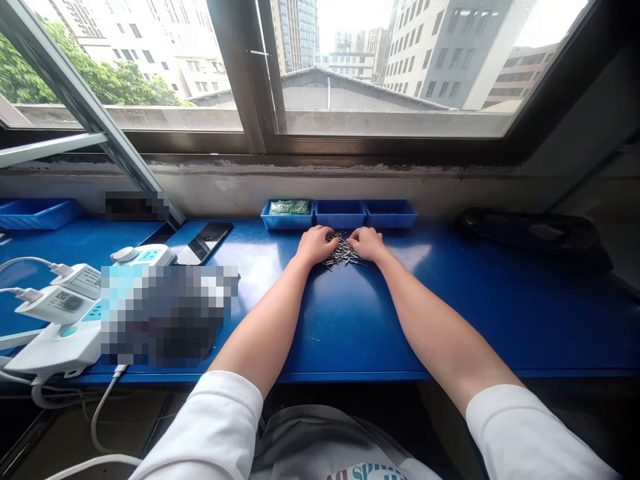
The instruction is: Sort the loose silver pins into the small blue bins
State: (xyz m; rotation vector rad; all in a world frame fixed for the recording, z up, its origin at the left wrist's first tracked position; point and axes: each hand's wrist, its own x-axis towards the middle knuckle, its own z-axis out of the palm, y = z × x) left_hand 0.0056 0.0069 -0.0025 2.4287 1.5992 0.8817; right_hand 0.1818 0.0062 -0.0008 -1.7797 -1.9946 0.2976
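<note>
A loose pile of thin, silvery metal pieces (344, 252) lies on the blue tabletop, too small to name exactly. My left hand (316, 245) rests at the pile's left side, its fingers curled toward the thumb. A small dark green bit shows between them, its kind unclear. On the right edge of the pile is my right hand (369, 243), fingers bent inward and closed at the tips; whatever they pinch is hidden. Just behind the hands stand three blue bins: the left bin (289, 223) contains green pieces in clear wrapping, beside a middle bin (341, 219) and a right bin (391, 219).
A phone (206, 243) lies left of my hands. Nearer is a blurred-out item (165, 313) against a white power strip (60, 350) with plugged-in chargers and cables. A black case (535, 233) sits far right, another blue tray (40, 215) far left. Windows rise behind the table.
</note>
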